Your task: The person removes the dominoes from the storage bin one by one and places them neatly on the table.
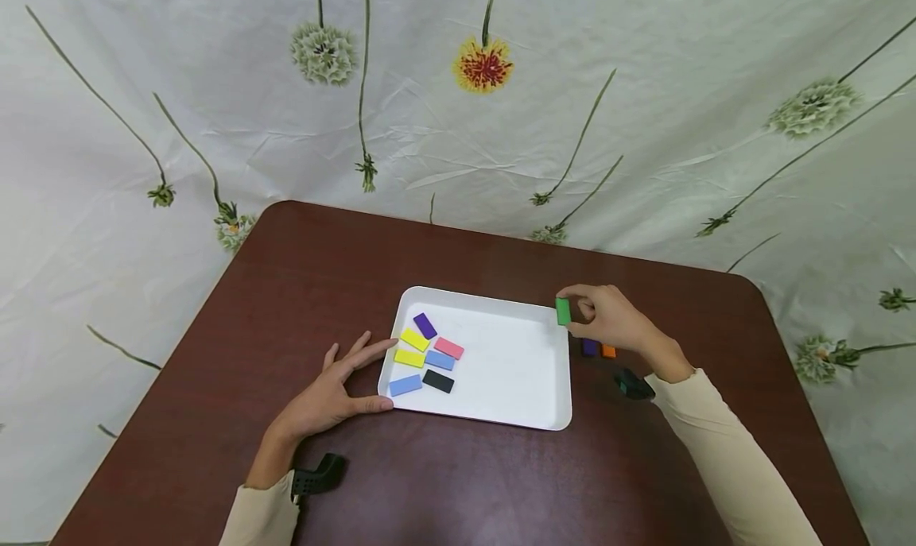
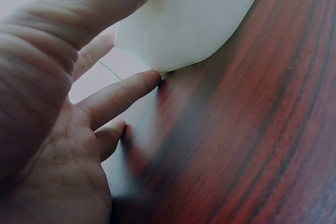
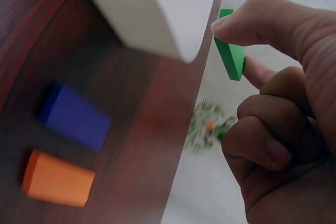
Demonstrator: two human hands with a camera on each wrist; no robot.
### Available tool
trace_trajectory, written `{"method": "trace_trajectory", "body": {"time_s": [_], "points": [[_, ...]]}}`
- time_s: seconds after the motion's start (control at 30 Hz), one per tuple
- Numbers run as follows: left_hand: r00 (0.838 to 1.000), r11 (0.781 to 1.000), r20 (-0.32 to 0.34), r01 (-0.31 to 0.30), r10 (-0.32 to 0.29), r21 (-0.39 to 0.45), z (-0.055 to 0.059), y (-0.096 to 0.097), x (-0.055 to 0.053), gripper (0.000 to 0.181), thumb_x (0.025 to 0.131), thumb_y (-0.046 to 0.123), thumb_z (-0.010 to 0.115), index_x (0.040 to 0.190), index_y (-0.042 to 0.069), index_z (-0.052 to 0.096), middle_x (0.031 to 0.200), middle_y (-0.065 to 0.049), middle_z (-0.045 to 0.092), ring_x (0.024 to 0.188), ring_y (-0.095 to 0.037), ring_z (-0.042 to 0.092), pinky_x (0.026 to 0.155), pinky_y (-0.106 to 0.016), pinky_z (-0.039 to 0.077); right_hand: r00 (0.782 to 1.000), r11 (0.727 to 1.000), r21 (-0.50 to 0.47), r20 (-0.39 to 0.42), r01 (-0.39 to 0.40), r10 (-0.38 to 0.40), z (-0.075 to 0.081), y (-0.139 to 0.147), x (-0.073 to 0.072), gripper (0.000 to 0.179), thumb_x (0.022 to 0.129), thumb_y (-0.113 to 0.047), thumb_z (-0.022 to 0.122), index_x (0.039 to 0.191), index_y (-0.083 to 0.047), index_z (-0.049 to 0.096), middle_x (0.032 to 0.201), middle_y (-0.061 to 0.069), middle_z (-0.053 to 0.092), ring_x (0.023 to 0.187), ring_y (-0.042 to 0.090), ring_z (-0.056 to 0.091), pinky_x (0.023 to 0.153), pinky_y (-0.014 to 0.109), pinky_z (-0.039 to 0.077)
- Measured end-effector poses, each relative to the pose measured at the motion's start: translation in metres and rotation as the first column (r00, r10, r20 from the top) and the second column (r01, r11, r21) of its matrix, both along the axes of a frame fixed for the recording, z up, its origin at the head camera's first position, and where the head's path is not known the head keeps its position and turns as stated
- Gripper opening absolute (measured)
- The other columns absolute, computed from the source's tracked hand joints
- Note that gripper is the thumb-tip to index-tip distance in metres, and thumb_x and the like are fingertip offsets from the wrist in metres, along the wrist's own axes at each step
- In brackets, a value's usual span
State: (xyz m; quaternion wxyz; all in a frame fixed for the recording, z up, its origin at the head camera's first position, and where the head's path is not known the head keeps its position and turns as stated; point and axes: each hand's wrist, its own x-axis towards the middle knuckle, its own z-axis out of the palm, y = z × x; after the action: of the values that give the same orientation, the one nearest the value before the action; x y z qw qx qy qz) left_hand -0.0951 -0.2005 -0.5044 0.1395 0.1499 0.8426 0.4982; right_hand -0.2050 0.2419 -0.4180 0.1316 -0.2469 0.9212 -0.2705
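Observation:
Between thumb and index finger my right hand [image 1: 614,317] pinches a green domino-like block [image 1: 563,311], held up over the right end of a white tray [image 1: 511,371]. In the right wrist view the block [image 3: 229,56] stands on edge, above the tray's corner. My left hand [image 1: 332,391] lies with spread fingers at the tray's left side, thumb and index fingertip at its rim. Inside the tray's left half lie a purple block [image 1: 425,326], two yellow blocks [image 1: 409,358], a pink block [image 1: 449,348], two blue blocks [image 1: 405,385] and a black block [image 1: 438,381].
On the dark wooden table [image 1: 429,482], right of the tray, lie a dark blue-purple block [image 3: 77,118] and an orange block [image 3: 60,179]. Black wrist devices [image 1: 320,474] are worn on both arms. A flower-patterned cloth [image 1: 429,117] hangs behind the table.

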Motion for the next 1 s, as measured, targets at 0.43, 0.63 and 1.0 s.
{"method": "trace_trajectory", "body": {"time_s": [0.43, 0.63, 1.0], "points": [[1.0, 1.0, -0.005, -0.004, 0.004, 0.011, -0.001, 0.0, 0.0, 0.085, 0.078, 0.036, 0.086, 0.151, 0.032, 0.044, 0.161, -0.01, 0.037, 0.155, -0.04, 0.005, 0.114, -0.067, -0.015, 0.994, 0.994, 0.026, 0.017, 0.105, -0.105, -0.017, 0.055, 0.013, 0.045, 0.087, -0.003, 0.074, 0.13, 0.002, 0.06, 0.059, -0.009, 0.021, 0.052, 0.002, 0.017, 0.066, 0.027, 0.034], [1.0, 1.0, -0.006, -0.001, 0.001, 0.013, -0.001, 0.0, -0.001, 0.083, 0.078, 0.036, 0.086, 0.151, 0.032, 0.045, 0.16, -0.01, 0.038, 0.155, -0.04, 0.005, 0.114, -0.068, -0.015, 0.985, 0.986, 0.023, 0.042, 0.166, -0.167, -0.029, 0.078, 0.024, 0.044, 0.086, -0.002, 0.075, 0.127, 0.003, 0.06, 0.06, -0.009, 0.02, 0.054, 0.003, 0.019, 0.06, 0.025, 0.03], [1.0, 1.0, -0.009, 0.002, -0.002, 0.02, 0.0, -0.001, 0.0, 0.084, 0.078, 0.036, 0.086, 0.151, 0.032, 0.044, 0.16, -0.009, 0.038, 0.155, -0.04, 0.006, 0.114, -0.067, -0.015, 0.977, 0.982, 0.032, 0.098, 0.187, -0.189, -0.04, 0.099, 0.032, 0.044, 0.088, -0.003, 0.073, 0.129, 0.005, 0.059, 0.061, -0.009, 0.02, 0.053, 0.005, 0.019, 0.065, 0.026, 0.034]]}}
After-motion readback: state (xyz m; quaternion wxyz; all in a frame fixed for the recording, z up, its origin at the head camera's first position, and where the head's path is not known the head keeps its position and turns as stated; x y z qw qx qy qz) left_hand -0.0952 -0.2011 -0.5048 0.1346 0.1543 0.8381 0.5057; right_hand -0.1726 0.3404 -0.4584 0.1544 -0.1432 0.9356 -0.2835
